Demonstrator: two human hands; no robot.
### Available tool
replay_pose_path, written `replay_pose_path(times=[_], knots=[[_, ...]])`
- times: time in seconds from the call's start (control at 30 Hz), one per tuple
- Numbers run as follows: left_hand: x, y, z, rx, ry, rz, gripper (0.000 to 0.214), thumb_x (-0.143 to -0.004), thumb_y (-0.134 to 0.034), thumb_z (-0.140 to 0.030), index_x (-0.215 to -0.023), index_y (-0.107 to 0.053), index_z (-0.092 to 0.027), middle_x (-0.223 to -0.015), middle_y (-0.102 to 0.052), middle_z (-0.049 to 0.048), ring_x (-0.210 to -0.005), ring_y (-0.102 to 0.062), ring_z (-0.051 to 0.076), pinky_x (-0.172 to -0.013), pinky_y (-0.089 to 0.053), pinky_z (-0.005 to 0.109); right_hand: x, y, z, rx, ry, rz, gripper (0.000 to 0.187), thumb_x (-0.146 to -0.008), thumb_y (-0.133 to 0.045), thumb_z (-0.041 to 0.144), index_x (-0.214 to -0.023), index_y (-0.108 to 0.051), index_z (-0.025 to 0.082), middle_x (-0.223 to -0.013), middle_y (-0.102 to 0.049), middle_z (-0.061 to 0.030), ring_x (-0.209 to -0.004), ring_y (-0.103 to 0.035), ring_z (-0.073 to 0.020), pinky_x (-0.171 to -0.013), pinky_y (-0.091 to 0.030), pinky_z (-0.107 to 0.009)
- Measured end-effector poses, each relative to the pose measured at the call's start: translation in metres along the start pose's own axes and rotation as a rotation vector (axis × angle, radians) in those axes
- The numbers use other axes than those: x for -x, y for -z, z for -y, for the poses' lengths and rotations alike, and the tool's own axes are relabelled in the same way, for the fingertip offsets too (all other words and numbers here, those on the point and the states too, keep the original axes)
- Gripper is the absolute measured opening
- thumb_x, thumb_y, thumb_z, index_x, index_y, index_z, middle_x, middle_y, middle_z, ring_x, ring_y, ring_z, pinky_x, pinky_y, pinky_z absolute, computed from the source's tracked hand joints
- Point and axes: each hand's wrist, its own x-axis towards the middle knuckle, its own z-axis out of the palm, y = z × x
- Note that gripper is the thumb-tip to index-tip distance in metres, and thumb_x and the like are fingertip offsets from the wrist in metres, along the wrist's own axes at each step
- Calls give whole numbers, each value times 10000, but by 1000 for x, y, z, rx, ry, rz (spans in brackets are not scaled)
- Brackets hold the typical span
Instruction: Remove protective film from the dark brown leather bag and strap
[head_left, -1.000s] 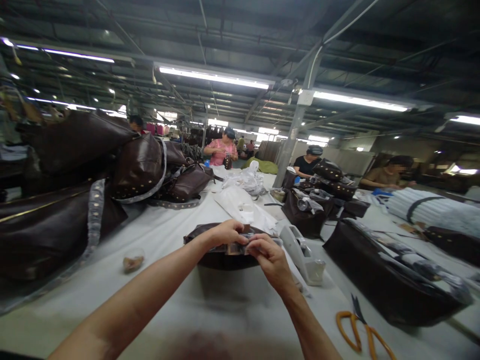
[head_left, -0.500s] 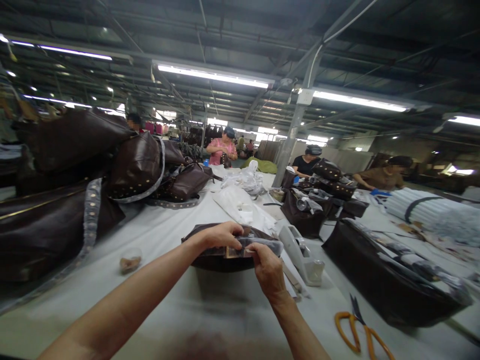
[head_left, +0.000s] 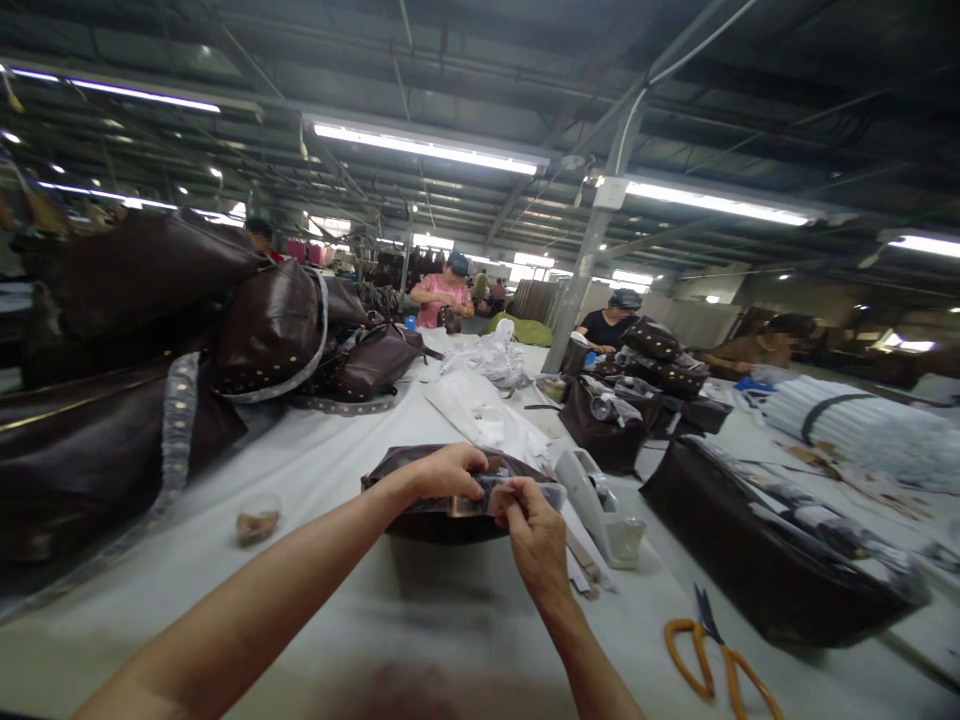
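Near the middle of a white-covered table, as the head view showed it, a dark brown bag lay in front of the person, with a plastic-wrapped strip stretched across its top. The left hand reached over the bag from the left and grasped the strip between thumb and fingers, the thumb on the near side. The right hand was just beside it, its thumb and forefinger pinched together on a pale bit of the strip's wrapping; its other fingers were curled, and whether they touched anything could not be told. Just right of the bag stood a white tape dispenser, and nearer the person, well apart from the hands, lay scissors with orange handles and their blades pointing away. Farther right sat a second dark bag with wrapped pieces along its top. To the left was a small clear cup with something brown inside, and beyond it a heap of brown bags with studs and wrapped straps. White paper lay behind the bag being handled. Across the table, a person in pink held something dark and studded.
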Motion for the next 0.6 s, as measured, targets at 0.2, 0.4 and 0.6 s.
replay_pose_path(times=[0.2,0.4,0.6], knots=[[0,-5,0,-59,-25,-40,124,-563,-581,-169,-681,-547,-162,-612,-451,-58,-624,-413,121,-540,-277,228,-4,-6,-1,-71,34,-80,163,-817,-535,360,-789,-597,211,-759,-646,-28,-613,-606,-169,-602,-502,-276],[1,-5,2,-108,-51,-80,95,-575,-578,-147,-669,-568,-159,-619,-471,-55,-642,-431,124,-551,-279,224,-14,-9,-5,-107,-83,-45,143,-766,-581,367,-758,-569,224,-645,-625,-4,-578,-603,-175,-546,-534,-281],[2,-12,-2,-96,-33,-117,95,-665,-565,-238,-672,-583,-145,-628,-503,-35,-629,-450,127,-537,-290,220,-23,-5,1,-243,-229,25,252,-667,-654,343,-801,-472,232,-559,-547,55,-471,-609,-176,-445,-551,-295]])
